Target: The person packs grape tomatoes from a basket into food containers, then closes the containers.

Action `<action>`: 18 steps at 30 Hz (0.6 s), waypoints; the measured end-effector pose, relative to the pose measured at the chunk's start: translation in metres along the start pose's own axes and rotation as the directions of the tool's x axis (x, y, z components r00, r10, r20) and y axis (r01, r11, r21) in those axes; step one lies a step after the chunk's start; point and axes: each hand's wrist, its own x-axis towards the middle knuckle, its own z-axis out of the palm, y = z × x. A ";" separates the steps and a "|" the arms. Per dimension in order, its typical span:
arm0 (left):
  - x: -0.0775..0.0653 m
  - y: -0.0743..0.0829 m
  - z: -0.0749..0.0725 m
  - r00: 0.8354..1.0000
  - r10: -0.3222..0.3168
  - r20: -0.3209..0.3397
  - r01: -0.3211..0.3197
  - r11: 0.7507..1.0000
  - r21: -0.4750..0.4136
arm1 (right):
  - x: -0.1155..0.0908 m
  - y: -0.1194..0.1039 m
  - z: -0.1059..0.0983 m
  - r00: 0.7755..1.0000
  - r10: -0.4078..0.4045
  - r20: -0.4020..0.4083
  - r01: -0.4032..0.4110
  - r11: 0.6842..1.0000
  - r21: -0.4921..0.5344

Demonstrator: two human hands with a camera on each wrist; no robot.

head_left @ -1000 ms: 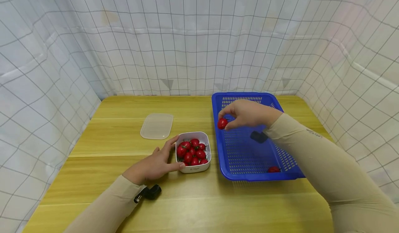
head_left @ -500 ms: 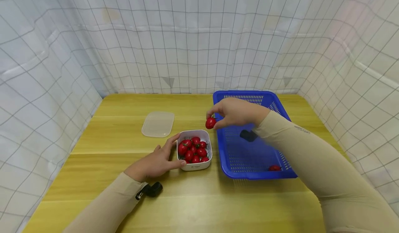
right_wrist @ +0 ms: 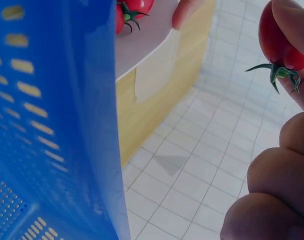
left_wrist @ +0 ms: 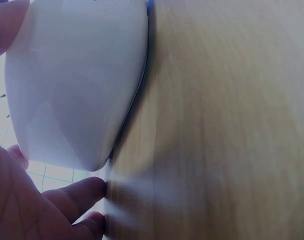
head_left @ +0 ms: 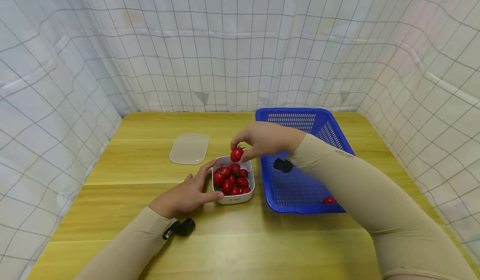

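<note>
My right hand (head_left: 268,139) pinches a red cherry tomato (head_left: 236,154) between thumb and fingertips, above the back right of a small white container (head_left: 234,200). In the right wrist view the held cherry tomato (right_wrist: 279,42) shows its green stem end. Several more cherry tomatoes (head_left: 227,185) fill the container. My left hand (head_left: 189,194) holds the container from the left, thumb at its front wall and index finger at its back left rim. The left wrist view shows the container's plain side wall (left_wrist: 77,85), with two other fingers resting against the table.
A blue perforated basket (head_left: 267,184) stands right of the container, with a red tomato (head_left: 329,200) near its front. A flat translucent lid (head_left: 189,148) lies on the wooden table (head_left: 232,246) behind the left hand. White gridded curtains (head_left: 232,51) enclose the back and sides.
My right hand has carried the cherry tomato leftward from over the blue basket to above the container. The left hand has kept its hold on the container.
</note>
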 end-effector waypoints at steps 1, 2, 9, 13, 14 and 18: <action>0.000 0.000 0.000 1.000 0.002 0.000 -0.002 1.000 0.000 | 0.001 -0.001 0.000 1.000 -0.003 0.005 0.003 1.000 -0.002; 0.000 0.000 0.000 1.000 0.002 0.001 -0.002 1.000 0.000 | 0.002 -0.001 0.001 1.000 -0.004 0.009 0.004 1.000 -0.004; 0.000 0.000 -0.001 1.000 0.008 0.003 -0.008 1.000 0.010 | 0.005 -0.006 0.002 0.999 -0.015 0.032 0.015 1.000 0.011; 0.001 0.000 -0.001 1.000 0.003 0.005 -0.003 1.000 0.016 | 0.007 -0.007 0.003 0.999 -0.014 0.051 0.012 0.999 0.031; 0.001 0.000 -0.001 1.000 -0.003 0.006 0.002 1.000 0.014 | 0.007 -0.007 0.004 0.998 -0.011 0.056 0.009 0.999 0.038; 0.001 -0.001 -0.001 1.000 -0.002 0.004 0.002 1.000 0.011 | 0.006 -0.008 0.003 0.998 -0.007 0.068 0.003 0.999 0.050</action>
